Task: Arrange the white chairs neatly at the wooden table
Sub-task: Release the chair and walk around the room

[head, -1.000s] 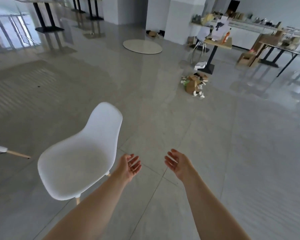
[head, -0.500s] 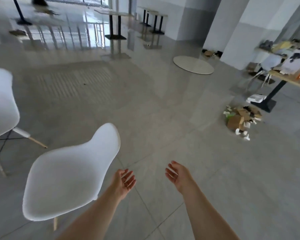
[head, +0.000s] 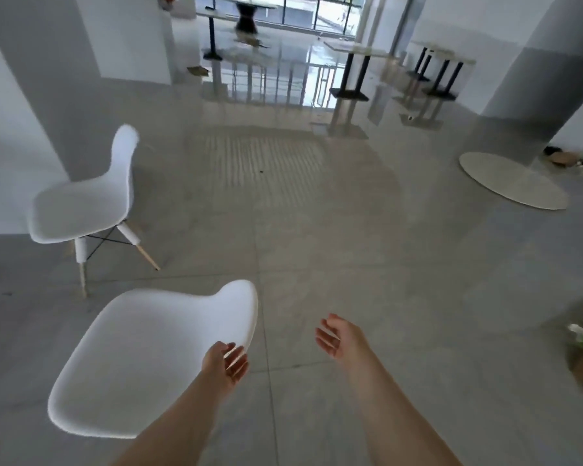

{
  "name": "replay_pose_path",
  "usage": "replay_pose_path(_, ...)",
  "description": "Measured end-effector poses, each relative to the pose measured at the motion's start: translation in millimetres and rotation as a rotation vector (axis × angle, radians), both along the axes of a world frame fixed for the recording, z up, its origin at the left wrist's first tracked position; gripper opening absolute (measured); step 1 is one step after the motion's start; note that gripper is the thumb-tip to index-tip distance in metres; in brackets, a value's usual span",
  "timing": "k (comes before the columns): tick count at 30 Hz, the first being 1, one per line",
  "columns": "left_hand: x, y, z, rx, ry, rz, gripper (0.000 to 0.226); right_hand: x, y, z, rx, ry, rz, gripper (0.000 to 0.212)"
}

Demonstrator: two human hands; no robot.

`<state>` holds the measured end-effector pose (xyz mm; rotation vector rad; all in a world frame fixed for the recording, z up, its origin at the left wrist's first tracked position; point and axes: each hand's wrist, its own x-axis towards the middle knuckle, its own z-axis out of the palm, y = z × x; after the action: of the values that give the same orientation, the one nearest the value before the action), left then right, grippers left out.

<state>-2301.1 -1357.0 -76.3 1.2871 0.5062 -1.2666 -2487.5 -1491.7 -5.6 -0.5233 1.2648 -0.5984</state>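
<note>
Left hand [head: 225,363] open and empty beside the near white chair [head: 148,361], right hand [head: 339,336] open, empty, second chair [head: 81,203] standing farther left

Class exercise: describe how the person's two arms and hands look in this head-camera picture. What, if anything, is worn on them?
Both forearms are bare up to the picture's bottom edge: no sleeves show. The left hand and right hand wear no gloves, and no watch, bracelet or ring can be seen.

Both bare forearms were extended forward; the left hand [head: 225,363] and right hand [head: 338,336] were held empty, palms turned inward, fingers loosely spread.
</note>
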Motion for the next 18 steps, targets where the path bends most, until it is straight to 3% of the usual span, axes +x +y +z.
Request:
replay_pose_path(13,-40.3,-65.3,-19.5,0.078,0.053,0.658,0.021,82.6,-157.3,-45.9,0.109,0.002,0.591,0.014)
replay_pose_path(18,-47.0,-75.5,-15.7,0.177,0.089,0.851,0.015,127.8,-175.5,-56.3,0.09,0.065,0.762,0.015)
